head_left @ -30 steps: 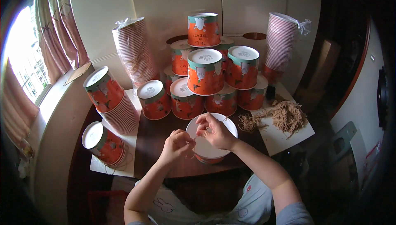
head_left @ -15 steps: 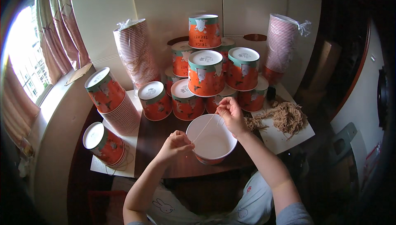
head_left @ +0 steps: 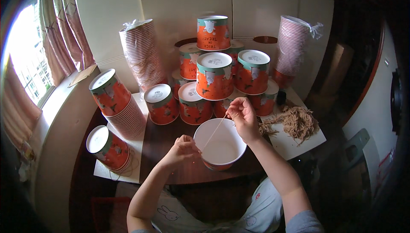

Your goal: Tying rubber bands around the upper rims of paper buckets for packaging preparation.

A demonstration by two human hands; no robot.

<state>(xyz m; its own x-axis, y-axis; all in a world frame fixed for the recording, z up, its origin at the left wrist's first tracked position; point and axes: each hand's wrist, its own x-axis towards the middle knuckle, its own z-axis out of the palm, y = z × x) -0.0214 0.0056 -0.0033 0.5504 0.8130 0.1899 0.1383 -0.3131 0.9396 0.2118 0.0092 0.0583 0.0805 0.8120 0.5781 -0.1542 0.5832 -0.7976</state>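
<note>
A thin pale string (head_left: 213, 132) runs taut and slanting across the mouth of an upright paper bucket (head_left: 227, 148), white inside and orange outside. My left hand (head_left: 183, 149) pinches the string's lower end at the bucket's left rim. The upper end sits between the fingertips of my right hand (head_left: 243, 117), over the bucket's far right rim. A loose bit of string hangs below those right fingers. The bucket stands on the dark wooden table (head_left: 179, 169) near its front edge.
Behind the bucket, upside-down orange buckets (head_left: 215, 83) rise in a pyramid. Bagged bucket stacks stand at the back left (head_left: 143, 58) and back right (head_left: 291, 47). Nested buckets (head_left: 117, 100) and a shorter stack (head_left: 110, 149) occupy the left. Brown string bundles (head_left: 299, 123) lie right on a white board (head_left: 294, 145).
My right hand has shifted slightly up and to the right with its end of the string. The left hand stays nearly in place, and the bucket has not moved noticeably.
</note>
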